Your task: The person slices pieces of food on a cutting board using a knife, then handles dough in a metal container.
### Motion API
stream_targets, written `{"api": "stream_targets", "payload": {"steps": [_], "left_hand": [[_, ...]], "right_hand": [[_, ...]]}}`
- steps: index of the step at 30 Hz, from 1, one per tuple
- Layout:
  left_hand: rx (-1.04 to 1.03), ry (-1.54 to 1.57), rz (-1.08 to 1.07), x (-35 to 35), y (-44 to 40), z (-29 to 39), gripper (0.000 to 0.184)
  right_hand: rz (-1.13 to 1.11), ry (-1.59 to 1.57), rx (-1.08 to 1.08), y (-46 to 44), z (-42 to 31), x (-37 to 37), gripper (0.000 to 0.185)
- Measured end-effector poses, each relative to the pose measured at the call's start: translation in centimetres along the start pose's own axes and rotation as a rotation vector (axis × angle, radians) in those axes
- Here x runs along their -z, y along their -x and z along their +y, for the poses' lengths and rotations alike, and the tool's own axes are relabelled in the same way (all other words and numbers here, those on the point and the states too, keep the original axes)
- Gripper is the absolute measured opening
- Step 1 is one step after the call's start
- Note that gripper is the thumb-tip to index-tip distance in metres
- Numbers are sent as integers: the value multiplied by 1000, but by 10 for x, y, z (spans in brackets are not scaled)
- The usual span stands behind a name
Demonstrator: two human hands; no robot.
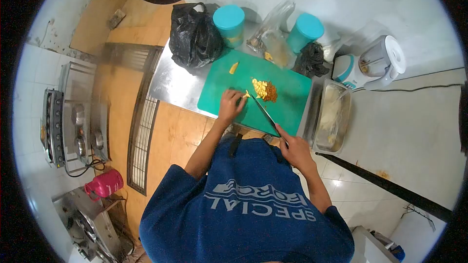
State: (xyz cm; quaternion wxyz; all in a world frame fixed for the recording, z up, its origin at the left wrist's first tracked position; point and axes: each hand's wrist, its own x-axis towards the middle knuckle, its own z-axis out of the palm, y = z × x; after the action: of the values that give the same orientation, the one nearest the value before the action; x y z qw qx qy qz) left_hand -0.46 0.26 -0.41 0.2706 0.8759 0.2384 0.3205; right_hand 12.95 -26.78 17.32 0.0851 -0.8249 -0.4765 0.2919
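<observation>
My right hand point(293, 150) is wrapped round the handle of a knife point(264, 111), whose blade slants up and left over the green cutting board point(285, 114). At the blade's tip lie small yellow pieces point(247, 94). My left hand point(231, 104) rests on the board with bent fingers, its fingertips at these pieces; whether it grips one is too small to tell. Just beyond the blade sits a pile of chopped yellow pieces point(260, 88), touching a browner chopped pile point(270, 93). A longer yellow strip point(234, 67) lies near the board's far left.
Behind the board stand a black plastic bag point(195, 36), two turquoise-lidded containers point(229, 24) point(304, 31), a clear bag point(274, 44) and a smaller black bag point(311, 60). At right are a metal tray point(344, 139) and a blender point(378, 63).
</observation>
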Motion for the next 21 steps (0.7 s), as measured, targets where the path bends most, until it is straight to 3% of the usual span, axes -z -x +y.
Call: {"api": "stream_targets", "payload": {"steps": [5,14,21], "left_hand": [[-26,12,32,3,1,3,23],[-20,-17,20,3,1,3,14],[0,-26,-10,4,0,5,16]], "right_hand": [[233,-151,91,-29,13,-50,62],[350,-178,231,-69,23,-94,64],[241,-178,171,-76,19,-97,63]]}}
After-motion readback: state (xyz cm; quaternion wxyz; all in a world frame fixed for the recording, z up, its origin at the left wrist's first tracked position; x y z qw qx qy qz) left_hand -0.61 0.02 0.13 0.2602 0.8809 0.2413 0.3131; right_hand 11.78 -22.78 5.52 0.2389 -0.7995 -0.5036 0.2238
